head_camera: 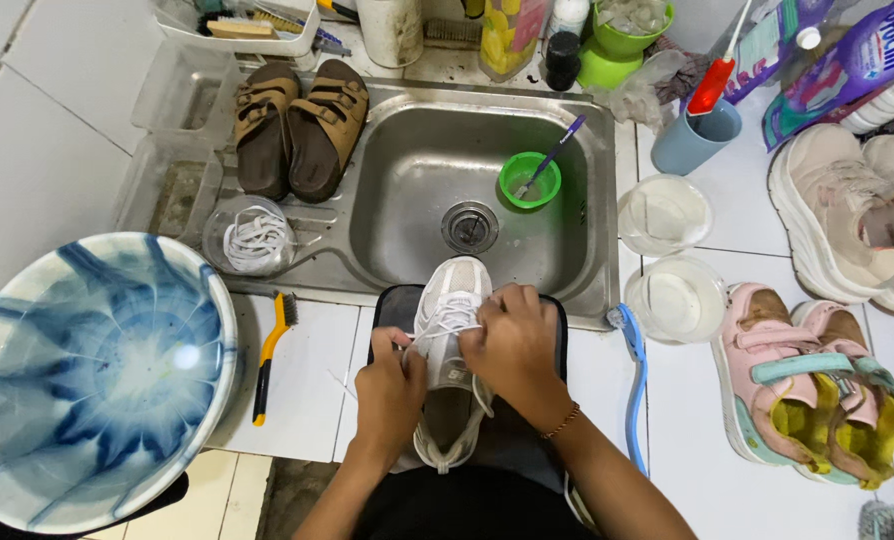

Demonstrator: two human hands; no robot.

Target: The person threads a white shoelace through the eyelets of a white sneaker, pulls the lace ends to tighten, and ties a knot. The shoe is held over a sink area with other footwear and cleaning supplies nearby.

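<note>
Brown sandals [302, 128] lay at eleven o'clock, a blue-swirled basin [87, 375] at eight, pink sandals [812, 385] at four.

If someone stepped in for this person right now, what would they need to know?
Left hand: fingers on the lace at the near side of the white sneaker. Right hand: pinching the lace over the tongue.
The sneaker lies on a dark tray at the sink edge, toe toward the basin.
Done: one loose white lace already sits in a clear bowl left of the basin.
Left: this sneaker remains laced. A yellow-handled brush lies to the left, a blue one to the right.
</note>
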